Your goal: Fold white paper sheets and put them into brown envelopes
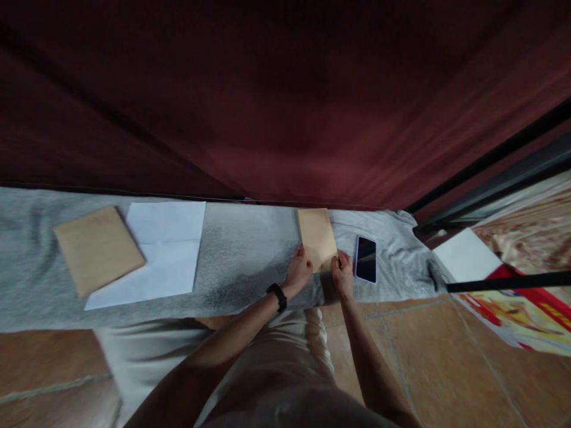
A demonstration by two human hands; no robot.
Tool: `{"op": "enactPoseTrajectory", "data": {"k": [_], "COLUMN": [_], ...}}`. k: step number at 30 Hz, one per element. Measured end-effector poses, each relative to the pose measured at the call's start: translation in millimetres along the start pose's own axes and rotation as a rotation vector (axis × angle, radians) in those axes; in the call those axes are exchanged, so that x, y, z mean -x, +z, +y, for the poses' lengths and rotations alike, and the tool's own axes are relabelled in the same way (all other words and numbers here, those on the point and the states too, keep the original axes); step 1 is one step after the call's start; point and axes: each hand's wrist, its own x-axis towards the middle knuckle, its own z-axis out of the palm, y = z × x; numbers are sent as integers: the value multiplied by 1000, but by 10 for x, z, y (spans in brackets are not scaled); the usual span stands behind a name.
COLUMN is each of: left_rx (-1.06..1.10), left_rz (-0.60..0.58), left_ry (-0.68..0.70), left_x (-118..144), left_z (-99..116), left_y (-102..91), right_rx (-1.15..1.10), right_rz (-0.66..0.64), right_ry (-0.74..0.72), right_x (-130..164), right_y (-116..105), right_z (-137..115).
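A small tan paper envelope (317,236) is held between my two hands above the grey cloth. My left hand (298,272), with a black watch on its wrist, pinches the lower left edge. On the lower right corner, the fingers of my right hand (342,273) are closed in the same way. Just right of that hand lies a phone (366,259) with a dark screen and a pale purple case. Whether the envelope holds anything inside cannot be seen.
Grey cloth (250,249) covers the long narrow surface. On its left, a larger brown envelope (99,249) overlaps a creased white sheet (173,249). A dark red panel (276,119) rises behind. At right stand a black frame bar (508,282) and a colourful printed bag (517,315).
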Motion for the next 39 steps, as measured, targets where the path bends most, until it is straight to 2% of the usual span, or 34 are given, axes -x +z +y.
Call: {"op": "enactPoseTrajectory", "data": {"k": [4,7,9,12,14,16,19,21,23,33,39], "left_rx": [13,14,4,-123,-321,-385,-590,-661,-704,-809,-786], "left_rz": [18,44,85,285,442,537,626,606,557,370,364], "left_ry": [16,59,89,171,95,4,-209,-294,-321,-380,-370], "left_x": [79,253,412,671,848,1030,1292,1419,1487,1460,1526], "left_z": [-34,-201,-399,-789,-1068,-1326,-1617,-1722,-1754,-1573,-1590], "left_y": [-94,-346,-622,-1156,-1524,-1834,-2111,-2178,-2196,-2257,-2321], "right_rx": [31,73,76,15,-27,-12,95,177,227,250,266], "right_rz": [13,91,92,-69,-230,-336,-403,-426,-440,-435,-443], "right_ry": [-59,-169,-265,-422,-519,-577,-611,-640,-664,-669,-665], "right_x": [34,105,199,443,659,874,1099,1157,1161,1161,1164], "right_y": [-59,-143,-148,4,201,419,665,736,749,761,764], "right_z": [-1,-111,-256,-567,-799,-1014,-1252,-1341,-1380,-1363,-1362]}}
